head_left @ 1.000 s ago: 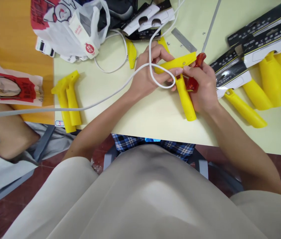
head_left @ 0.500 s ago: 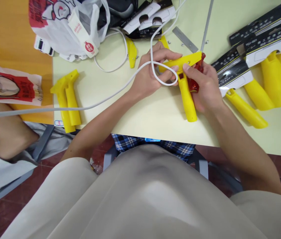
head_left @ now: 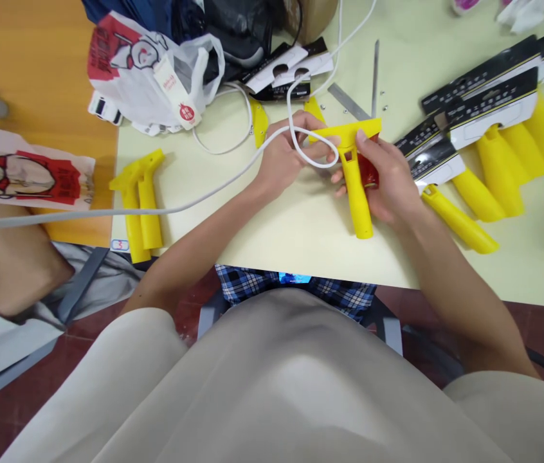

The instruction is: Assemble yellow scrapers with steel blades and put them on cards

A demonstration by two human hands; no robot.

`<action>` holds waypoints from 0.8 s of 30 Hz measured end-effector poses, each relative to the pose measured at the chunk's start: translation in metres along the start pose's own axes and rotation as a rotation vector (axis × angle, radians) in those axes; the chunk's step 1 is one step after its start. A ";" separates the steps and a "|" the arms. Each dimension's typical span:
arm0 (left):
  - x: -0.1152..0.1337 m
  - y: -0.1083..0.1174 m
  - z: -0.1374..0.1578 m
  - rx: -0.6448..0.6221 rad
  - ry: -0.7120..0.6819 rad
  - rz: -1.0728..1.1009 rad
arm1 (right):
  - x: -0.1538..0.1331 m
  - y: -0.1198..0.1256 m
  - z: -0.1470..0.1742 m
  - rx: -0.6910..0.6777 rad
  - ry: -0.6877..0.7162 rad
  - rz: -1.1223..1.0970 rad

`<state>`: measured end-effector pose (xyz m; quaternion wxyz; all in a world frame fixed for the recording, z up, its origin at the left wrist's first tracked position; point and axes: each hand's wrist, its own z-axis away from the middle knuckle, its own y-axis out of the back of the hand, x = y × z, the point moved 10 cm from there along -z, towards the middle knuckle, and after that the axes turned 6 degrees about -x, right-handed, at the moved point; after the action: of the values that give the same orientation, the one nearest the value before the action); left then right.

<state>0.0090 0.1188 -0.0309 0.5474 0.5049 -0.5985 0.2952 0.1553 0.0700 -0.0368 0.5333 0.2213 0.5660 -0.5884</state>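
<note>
A yellow plastic scraper [head_left: 359,199] with a T-shaped head is up over the table, its handle pointing down toward my body. The fingers of my left hand [head_left: 281,161] close on the left end of its head, partly behind a white cable loop. My right hand [head_left: 391,177] grips the head's right end, thumb on top. A red translucent object [head_left: 371,172], perhaps a tool handle, sits between the right palm and the scraper; its kind is mostly hidden. Beyond the hands lie metal blades [head_left: 348,101], small screws [head_left: 382,107] and a yellow plate [head_left: 259,122].
Yellow scrapers in black-and-white card sleeves [head_left: 494,116] lie on the right. Two yellow handles [head_left: 150,212] rest at the table's left. The white cable [head_left: 195,204] crosses before my left arm. A plastic bag [head_left: 137,77] and flat sleeves [head_left: 281,71] stand behind. Another person's arm [head_left: 26,270] is at left.
The view has shifted, so the table's things appear lower. The scraper has turned a little, its handle now nearer upright in view and its head more level. Both hands stay on it.
</note>
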 end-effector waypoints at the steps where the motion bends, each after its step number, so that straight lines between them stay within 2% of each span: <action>1: -0.003 0.000 0.001 0.010 0.039 0.048 | 0.000 -0.002 0.001 -0.013 -0.016 0.001; 4: -0.005 -0.001 0.003 0.044 0.084 0.183 | -0.006 -0.006 0.005 -0.018 -0.002 0.006; 7: -0.003 -0.002 0.001 0.021 0.043 0.188 | -0.009 -0.009 0.008 -0.021 0.019 0.023; 11: 0.002 0.007 -0.003 0.040 -0.112 0.030 | -0.013 -0.013 0.009 -0.052 0.042 0.040; 15: 0.017 0.015 -0.001 0.096 -0.340 -0.103 | -0.016 -0.015 0.010 -0.064 0.049 0.049; 17: 0.024 0.016 0.001 0.113 -0.391 -0.157 | -0.016 -0.015 0.010 -0.062 0.046 0.045; 24: 0.037 0.017 0.005 0.074 -0.381 -0.196 | -0.011 -0.013 0.008 -0.069 0.006 0.007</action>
<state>-0.0045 0.1096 0.0069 0.4314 0.6271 -0.6281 0.1617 0.1508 0.0638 -0.0200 0.5410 0.2067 0.5868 -0.5659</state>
